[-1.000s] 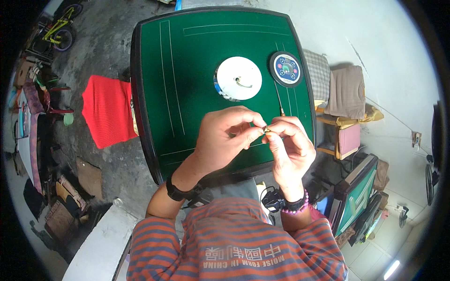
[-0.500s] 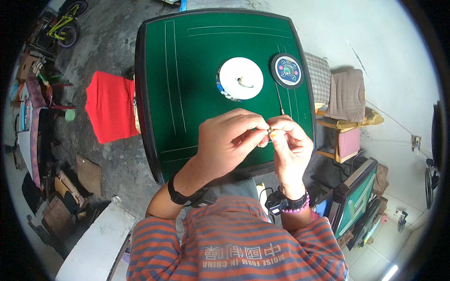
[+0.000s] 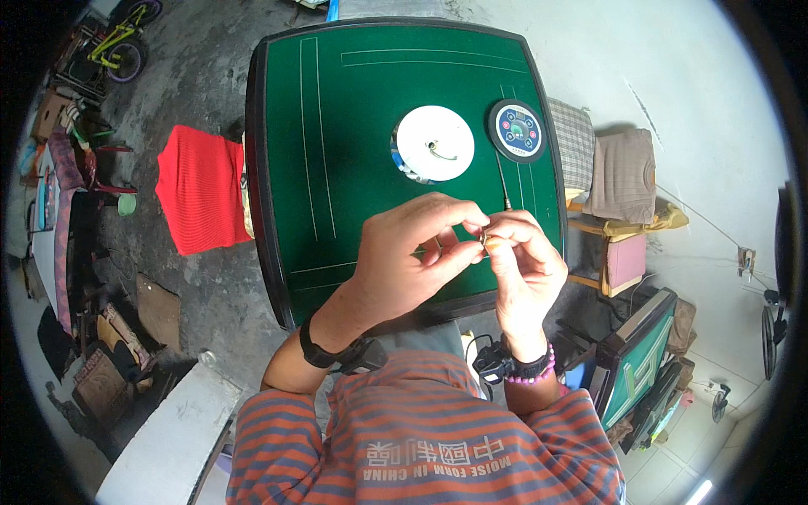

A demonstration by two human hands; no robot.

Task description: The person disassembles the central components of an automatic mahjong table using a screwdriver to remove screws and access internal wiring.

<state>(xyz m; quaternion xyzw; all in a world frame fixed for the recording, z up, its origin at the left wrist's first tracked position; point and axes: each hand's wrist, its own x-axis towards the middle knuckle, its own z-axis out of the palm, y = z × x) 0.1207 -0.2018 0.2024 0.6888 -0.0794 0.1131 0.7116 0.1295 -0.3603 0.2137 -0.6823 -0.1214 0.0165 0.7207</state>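
Over the near right part of a green-topped mahjong table [image 3: 353, 194], my two hands meet fingertip to fingertip. Between them is a small brass-coloured, ring-like metal piece [image 3: 483, 238], too small to tell its exact kind. My left hand [image 3: 412, 257] pinches it with thumb and forefinger, and my right hand [image 3: 526, 265] grips it from the other side. Beyond the hands lies a white round disc [image 3: 433, 139] with a short wire coming out of its central hole. To its right sits a round black-rimmed control panel [image 3: 518, 130], whose cable [image 3: 504, 185] runs toward my right hand.
A dark raised rim [image 3: 259, 194] borders the table. A chair with a red knitted cover [image 3: 202, 189] stands at the left. Cloth-draped chairs [image 3: 619, 177] line the right side, and another green-topped table [image 3: 644, 362] leans at the lower right.
Both hands stay together on the small metal piece, with only slight finger movement. The whole view has shifted a little; the disc and panel lie as before.
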